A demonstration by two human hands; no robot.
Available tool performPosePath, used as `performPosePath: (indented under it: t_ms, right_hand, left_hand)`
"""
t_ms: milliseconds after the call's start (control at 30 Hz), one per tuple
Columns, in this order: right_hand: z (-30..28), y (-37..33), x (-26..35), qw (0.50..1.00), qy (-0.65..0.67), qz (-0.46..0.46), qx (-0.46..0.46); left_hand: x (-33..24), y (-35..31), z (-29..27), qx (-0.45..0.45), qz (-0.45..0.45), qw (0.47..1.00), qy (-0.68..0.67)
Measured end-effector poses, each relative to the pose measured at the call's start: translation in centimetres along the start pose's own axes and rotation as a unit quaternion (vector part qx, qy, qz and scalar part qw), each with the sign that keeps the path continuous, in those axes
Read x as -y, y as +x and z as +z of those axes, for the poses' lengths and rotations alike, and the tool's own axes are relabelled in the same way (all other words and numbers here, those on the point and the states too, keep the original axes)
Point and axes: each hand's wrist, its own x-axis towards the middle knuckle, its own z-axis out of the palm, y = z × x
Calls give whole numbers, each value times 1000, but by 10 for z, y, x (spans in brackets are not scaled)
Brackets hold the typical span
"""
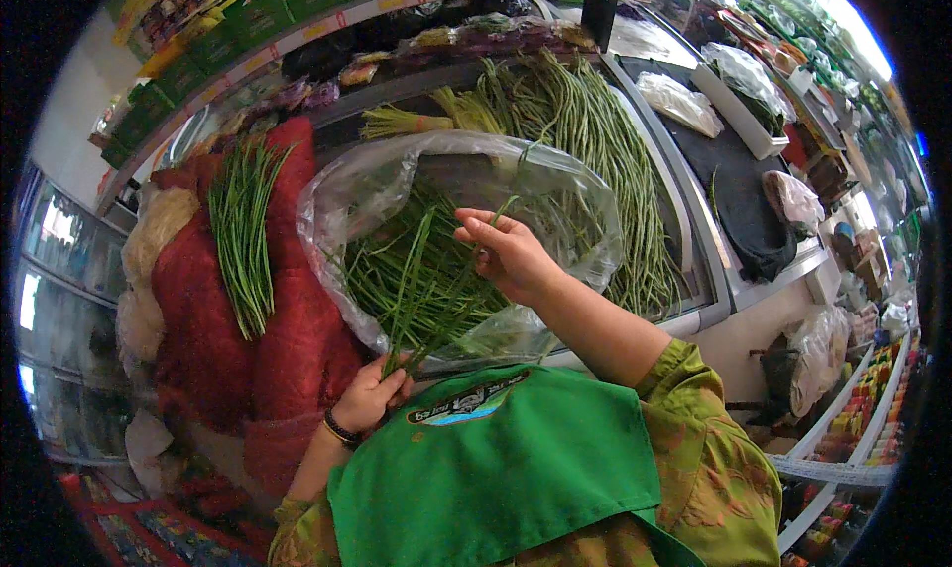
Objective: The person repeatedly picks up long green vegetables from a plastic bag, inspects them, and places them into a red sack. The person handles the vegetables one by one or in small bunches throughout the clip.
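My left hand [372, 398], with a dark bracelet at the wrist, is closed around the lower ends of a few garlic chives [415, 269] whose long flat blades fan upward. Over the middle of a large clear plastic bag [332, 185], my right hand [508, 254] has its fingers curled together; a thin green blade shows beside them, but what they pinch is hard to make out. Inside the open bag lies a loose heap of more chives [382, 259]. To the left, a neat bunch of chives [246, 235] rests on a dark red quilted cloth [203, 349].
Long beans [605, 160] spread over the display case right of the bag, with a pale green bundle [407, 123] behind it. A shelf edge [397, 1] with green boxes crosses the top. Farther right stand a dark counter [729, 180] with bagged produce and racks of small packets [853, 418].
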Motion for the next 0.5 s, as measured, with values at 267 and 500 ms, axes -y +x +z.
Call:
performPosePath:
  t_ms: [267, 500]
  right_hand:
    - [4, -4, 5, 997, -64, -24, 17]
    - [-2, -2, 5, 996, -59, -62, 32]
  left_hand:
    - [-5, 0, -2, 12, 9, 1000, -15]
    - [-5, -1, -8, -7, -7, 999, -31]
